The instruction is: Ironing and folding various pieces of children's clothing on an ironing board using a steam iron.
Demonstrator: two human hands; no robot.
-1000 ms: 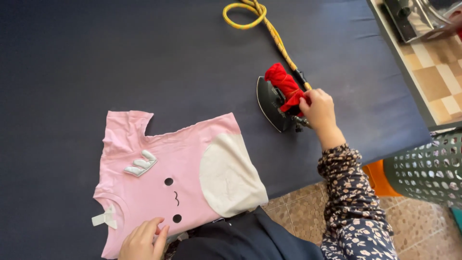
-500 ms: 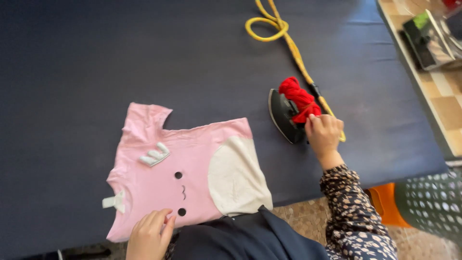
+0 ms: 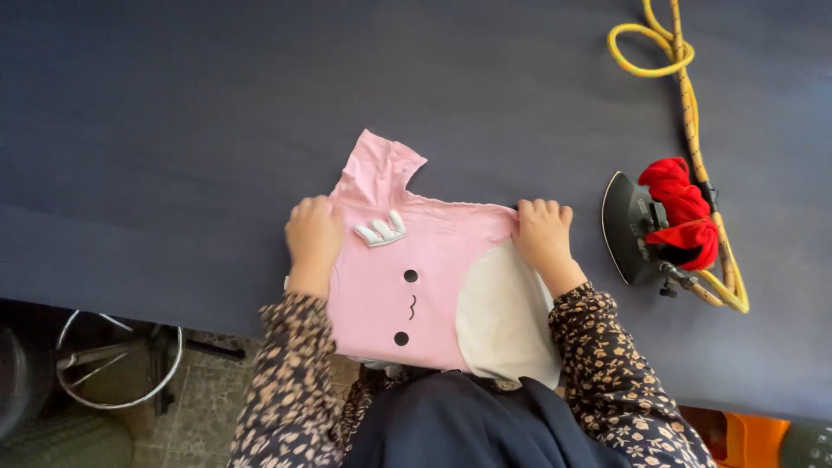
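A small pink shirt [image 3: 433,277] with a cartoon face and a white oval patch lies on the dark blue ironing surface [image 3: 217,130]. My left hand [image 3: 314,238] grips the shirt's left edge, below the sleeve. My right hand [image 3: 543,232] pinches the shirt's upper right edge. A black iron [image 3: 637,227] with red cloth wrapped round its handle lies on its side just right of my right hand, untouched.
A yellow braided cord [image 3: 685,95] runs from the iron up to a loop at the top right. Below the table's left edge stands a metal ring frame [image 3: 117,360] on tiled floor. An orange object [image 3: 754,438] shows at the bottom right.
My right hand has let go of the iron and taken the shirt's right edge. My left hand has moved up from the hem to the shirt's left side. The view shifted left.
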